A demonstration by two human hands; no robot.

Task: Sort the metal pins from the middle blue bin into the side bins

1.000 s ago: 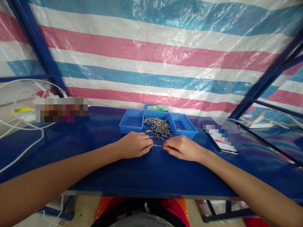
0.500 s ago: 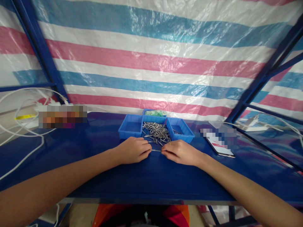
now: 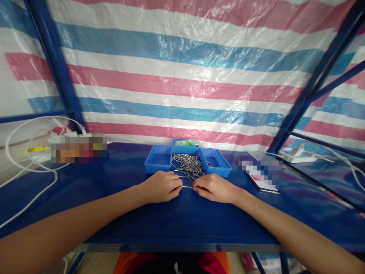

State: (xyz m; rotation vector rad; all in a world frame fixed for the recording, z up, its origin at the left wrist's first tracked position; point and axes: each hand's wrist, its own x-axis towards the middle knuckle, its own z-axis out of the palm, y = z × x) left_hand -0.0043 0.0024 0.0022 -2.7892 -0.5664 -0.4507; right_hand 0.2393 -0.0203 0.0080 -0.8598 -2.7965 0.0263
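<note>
My left hand [image 3: 164,186] is closed, with thumb and fingers pinching one end of a thin metal pin [image 3: 187,187]. At the pin's other end, my right hand [image 3: 215,187] pinches it too. The pin lies level across the small gap between my fingertips, low over the table; both its ends are hidden in my fingers. Another thin metal piece shows by the left index finger, and I cannot tell whether it is touched. Just behind my hands is a loose pile of similar metal pins [image 3: 189,166].
Blue plastic bins flank the pile, a left one [image 3: 158,168] and a right one [image 3: 221,171] with a few pins. A rear bin [image 3: 185,150] holds green plastic [image 3: 186,143]. A phone [image 3: 261,179] lies to the right; white cables [image 3: 42,194] run along the left.
The view has tilted up a little, so the table sits lower in the picture. Both hands keep their pinch on the pin, with hardly any other movement.
</note>
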